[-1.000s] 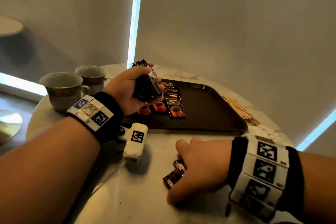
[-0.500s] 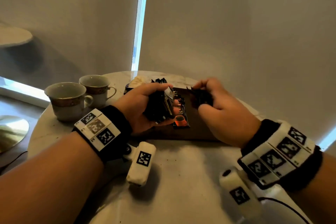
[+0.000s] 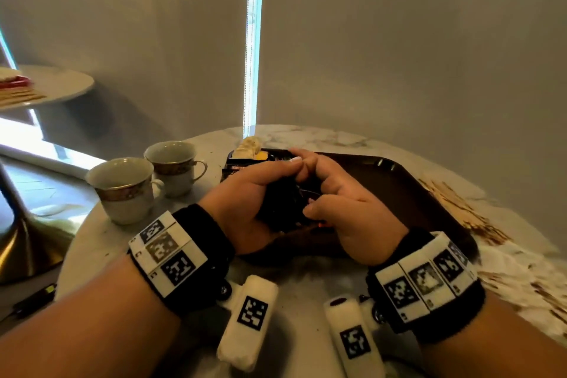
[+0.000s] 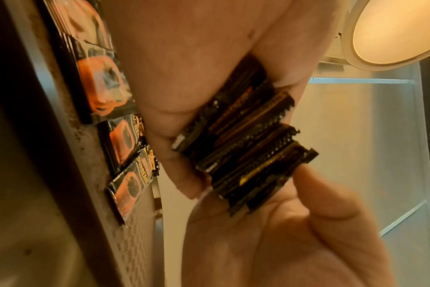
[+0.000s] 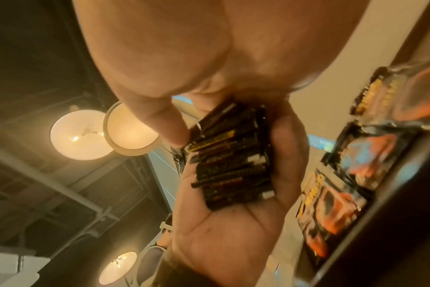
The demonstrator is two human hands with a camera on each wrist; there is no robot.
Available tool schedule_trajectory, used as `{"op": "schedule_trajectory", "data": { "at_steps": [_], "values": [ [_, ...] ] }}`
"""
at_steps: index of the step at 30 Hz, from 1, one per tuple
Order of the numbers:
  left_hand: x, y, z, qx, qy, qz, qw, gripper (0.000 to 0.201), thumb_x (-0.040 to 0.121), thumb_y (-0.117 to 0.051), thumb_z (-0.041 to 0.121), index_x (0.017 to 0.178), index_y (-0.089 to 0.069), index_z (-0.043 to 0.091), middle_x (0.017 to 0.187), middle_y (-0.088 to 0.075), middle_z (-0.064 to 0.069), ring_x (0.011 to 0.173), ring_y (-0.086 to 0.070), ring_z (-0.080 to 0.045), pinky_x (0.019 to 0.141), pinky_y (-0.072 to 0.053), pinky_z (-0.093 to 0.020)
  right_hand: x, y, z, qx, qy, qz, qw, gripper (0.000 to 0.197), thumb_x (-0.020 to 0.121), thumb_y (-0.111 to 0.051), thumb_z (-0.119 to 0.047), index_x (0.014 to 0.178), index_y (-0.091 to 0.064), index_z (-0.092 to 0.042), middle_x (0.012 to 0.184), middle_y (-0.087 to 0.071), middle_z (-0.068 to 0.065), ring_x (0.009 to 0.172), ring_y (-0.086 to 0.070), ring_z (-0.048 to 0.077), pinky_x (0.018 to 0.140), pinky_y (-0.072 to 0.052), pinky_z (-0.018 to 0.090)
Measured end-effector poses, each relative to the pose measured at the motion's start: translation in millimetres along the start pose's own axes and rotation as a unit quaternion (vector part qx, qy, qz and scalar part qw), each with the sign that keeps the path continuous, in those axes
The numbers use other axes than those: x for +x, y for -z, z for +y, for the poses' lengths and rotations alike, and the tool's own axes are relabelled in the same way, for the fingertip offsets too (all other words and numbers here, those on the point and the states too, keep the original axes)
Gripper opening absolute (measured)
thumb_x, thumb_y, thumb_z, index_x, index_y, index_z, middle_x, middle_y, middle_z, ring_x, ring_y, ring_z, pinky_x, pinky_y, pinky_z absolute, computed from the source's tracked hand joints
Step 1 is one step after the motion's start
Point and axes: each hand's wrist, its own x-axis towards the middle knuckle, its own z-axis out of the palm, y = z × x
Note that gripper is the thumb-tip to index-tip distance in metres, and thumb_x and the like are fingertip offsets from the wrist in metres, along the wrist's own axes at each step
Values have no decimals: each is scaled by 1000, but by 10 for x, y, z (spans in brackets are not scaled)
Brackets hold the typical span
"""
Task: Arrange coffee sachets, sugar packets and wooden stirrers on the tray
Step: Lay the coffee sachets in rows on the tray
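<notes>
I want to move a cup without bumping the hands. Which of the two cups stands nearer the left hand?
The far cup, the one beside the tray; the near cup stands further out toward the table's left edge, away from the left hand.

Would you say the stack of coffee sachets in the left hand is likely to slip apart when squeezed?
Probably: the stack of coffee sachets already sits staggered, edges uneven. Its glossy film looks slippery. The left hand wraps it easily, suggesting it is light.
</notes>
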Motion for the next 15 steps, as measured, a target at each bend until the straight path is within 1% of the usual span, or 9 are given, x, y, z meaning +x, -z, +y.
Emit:
{"op": "schedule_trajectory", "data": {
  "at_steps": [2, 3, 5, 7, 8, 10, 12, 14, 15],
  "values": [
    [10, -30, -12, 15, 1, 0, 1000, 47, 94, -60, 33, 132, -60, 5, 113, -64, -21, 99, -63, -34, 94, -51, -49, -51, 5, 19, 53, 0, 5, 999, 42, 70, -56, 1, 111, -49, -5, 123, -62, -19, 115, -61, 7, 87, -56, 28],
    [21, -55, -1, 28, 4, 1, 1000, 52, 95, -60, 34, 137, -56, 5, 115, -63, -22, 102, -62, -36, 100, -48, -52, -79, 29, 20, 58, 3, 11, 998, 40, 71, -57, 1, 109, -49, -8, 126, -61, -17, 116, -61, 6, 87, -55, 26],
    [30, -114, 51, 44, 9, 8, 999, 49, 96, -58, 35, 135, -58, 5, 116, -63, -23, 105, -61, -38, 106, -43, -57, -107, 69, -31, 13, 12, 17, 1000, 43, 74, -69, -1, 108, -46, -10, 130, -56, -5, 116, -61, 11, 89, -56, 30],
    [54, -205, 114, 56, 16, 10, 998, 37, 97, -56, 35, 116, -68, 5, 110, -67, -21, 100, -66, -36, 99, -49, -51, -140, 118, -67, -74, 21, 32, 996, 57, 73, -83, -2, 114, -45, -10, 121, -59, 3, 109, -65, 14, 88, -59, 35],
    [71, -249, 143, 65, 22, 10, 998, 34, 98, -56, 35, 106, -71, 6, 106, -68, -20, 97, -68, -34, 93, -53, -48, -145, 134, -64, -91, 19, 51, 994, 61, 71, -86, -3, 116, -46, -10, 116, -61, 6, 107, -66, 16, 88, -59, 38],
    [104, -309, 174, 77, 42, 12, 996, 36, 97, -55, 38, 96, -75, 7, 103, -70, -19, 93, -70, -33, 86, -57, -45, -155, 137, -47, -65, 16, 91, 994, 63, 65, -90, -6, 111, -46, -5, 110, -64, 16, 103, -69, 26, 83, -60, 51],
    [116, -327, 163, 61, 61, 15, 996, 43, 96, -54, 42, 102, -74, 4, 104, -70, -20, 93, -70, -33, 86, -56, -44, -151, 130, -3, -32, 10, 116, 993, 60, 65, -89, -4, 103, -42, -1, 107, -63, 25, 100, -69, 38, 78, -56, 62],
    [107, -247, 113, 9, 58, 22, 998, 47, 95, -49, 41, 107, -72, 1, 106, -70, -21, 94, -70, -34, 90, -53, -45, -142, 97, 44, -28, 5, 127, 991, 58, 66, -87, 0, 99, -39, 1, 109, -62, 29, 99, -68, 39, 77, -56, 61],
    [91, -180, 77, -12, 52, 24, 998, 48, 94, -47, 39, 110, -72, 1, 107, -70, -22, 95, -70, -35, 91, -53, -46, -143, 69, 75, -32, 3, 129, 991, 60, 64, -89, -3, 98, -39, 0, 109, -62, 28, 100, -68, 38, 77, -57, 60]
  ]
}}
